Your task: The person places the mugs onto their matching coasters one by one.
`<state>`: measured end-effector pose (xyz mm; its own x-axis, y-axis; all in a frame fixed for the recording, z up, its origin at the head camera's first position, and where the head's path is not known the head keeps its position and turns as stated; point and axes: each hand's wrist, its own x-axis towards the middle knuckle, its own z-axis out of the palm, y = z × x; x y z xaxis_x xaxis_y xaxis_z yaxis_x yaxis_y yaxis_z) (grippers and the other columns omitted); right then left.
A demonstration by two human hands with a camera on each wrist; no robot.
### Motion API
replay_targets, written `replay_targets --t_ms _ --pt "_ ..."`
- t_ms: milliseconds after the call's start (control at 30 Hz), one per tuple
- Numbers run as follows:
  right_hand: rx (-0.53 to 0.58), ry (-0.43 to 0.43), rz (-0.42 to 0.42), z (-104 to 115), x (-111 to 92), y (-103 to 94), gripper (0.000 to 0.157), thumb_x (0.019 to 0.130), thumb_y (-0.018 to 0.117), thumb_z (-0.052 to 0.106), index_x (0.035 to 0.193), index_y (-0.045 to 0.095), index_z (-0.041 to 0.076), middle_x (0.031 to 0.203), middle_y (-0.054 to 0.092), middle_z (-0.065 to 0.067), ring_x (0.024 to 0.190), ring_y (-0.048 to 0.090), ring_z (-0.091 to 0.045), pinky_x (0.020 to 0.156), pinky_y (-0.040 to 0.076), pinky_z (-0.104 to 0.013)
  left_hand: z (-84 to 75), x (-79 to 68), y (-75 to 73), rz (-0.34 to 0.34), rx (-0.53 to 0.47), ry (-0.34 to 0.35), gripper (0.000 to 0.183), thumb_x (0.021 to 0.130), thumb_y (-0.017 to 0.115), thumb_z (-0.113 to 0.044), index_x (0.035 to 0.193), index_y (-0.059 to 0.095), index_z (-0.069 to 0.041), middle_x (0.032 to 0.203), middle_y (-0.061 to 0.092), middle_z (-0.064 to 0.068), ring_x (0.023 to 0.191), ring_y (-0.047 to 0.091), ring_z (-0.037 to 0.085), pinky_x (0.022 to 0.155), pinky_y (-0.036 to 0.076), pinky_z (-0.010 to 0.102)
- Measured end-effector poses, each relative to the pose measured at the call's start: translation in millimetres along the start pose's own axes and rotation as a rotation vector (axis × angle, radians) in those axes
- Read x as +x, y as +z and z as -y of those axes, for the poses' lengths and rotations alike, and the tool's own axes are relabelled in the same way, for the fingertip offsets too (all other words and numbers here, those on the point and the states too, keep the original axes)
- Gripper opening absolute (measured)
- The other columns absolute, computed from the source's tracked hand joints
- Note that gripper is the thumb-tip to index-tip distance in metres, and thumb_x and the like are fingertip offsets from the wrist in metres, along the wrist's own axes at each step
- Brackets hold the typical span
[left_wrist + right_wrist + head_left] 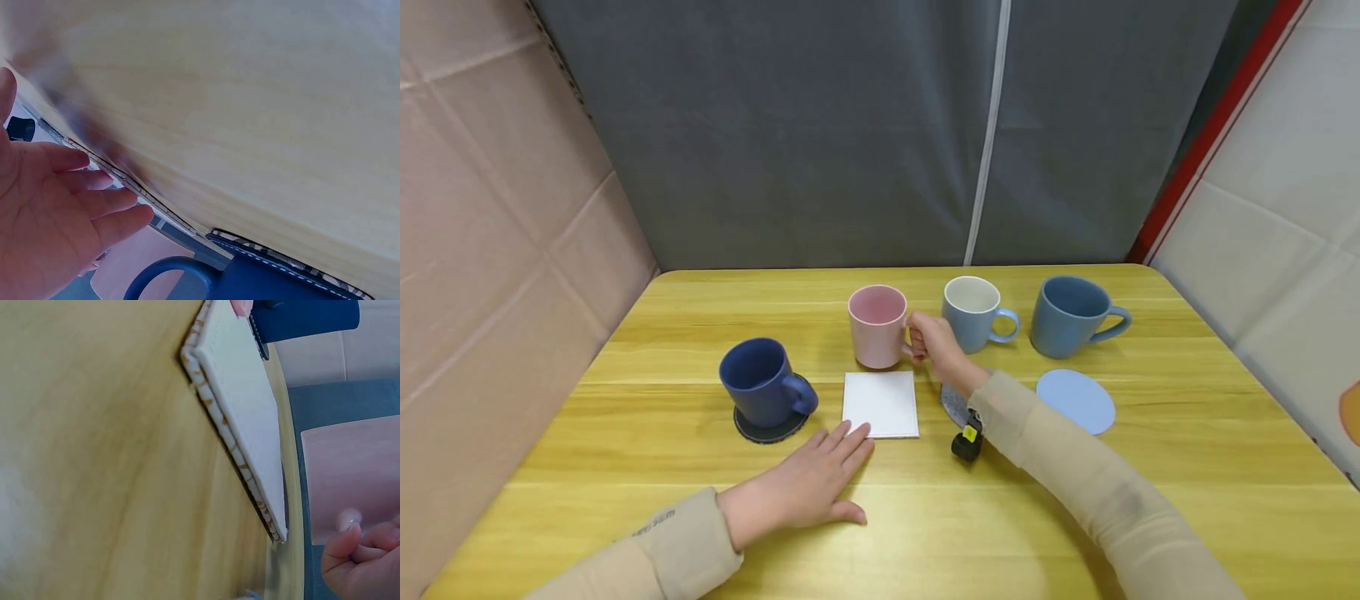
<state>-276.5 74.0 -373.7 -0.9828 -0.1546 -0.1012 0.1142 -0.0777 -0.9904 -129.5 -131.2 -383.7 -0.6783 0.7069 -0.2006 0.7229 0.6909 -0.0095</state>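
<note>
pink mug (877,326) stands upright on the tabletop (625,467), and the right hand (934,340) has its grip closed around the handle side, fingers curled at the mug's right wall. the mug lies directly left of that hand, its opening facing up; the right hand is on it while the left hand is well apart from it. just in front of the mug, toward the person, lies the white square coaster (881,404), flat and close to the mug's base without touching it as far as the head view shows. the left hand (808,483) rests flat with fingers straight, fingertips at the coaster's near left corner. the mug is pale matte pink, smooth, slightly darker pink inside. to the left a navy mug (762,383) sits on a dark coaster.
</note>
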Motion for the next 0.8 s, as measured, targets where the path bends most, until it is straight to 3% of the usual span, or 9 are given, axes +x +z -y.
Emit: replay_targets --t_ms 800 --pt "-0.011 -0.017 0.053 -3 -15 -0.9 0.038 0.078 0.042 0.012 0.043 0.027 0.017 0.043 0.026 0.005 0.042 0.024 -0.011 0.047 0.031 -0.028 0.9 0.0 1.5 0.009 -0.005 0.007 0.087 0.083 0.04 -0.066 0.143 0.028 -0.005 0.151 0.018 0.015 0.136 0.021 0.035 0.106 0.028 0.049"
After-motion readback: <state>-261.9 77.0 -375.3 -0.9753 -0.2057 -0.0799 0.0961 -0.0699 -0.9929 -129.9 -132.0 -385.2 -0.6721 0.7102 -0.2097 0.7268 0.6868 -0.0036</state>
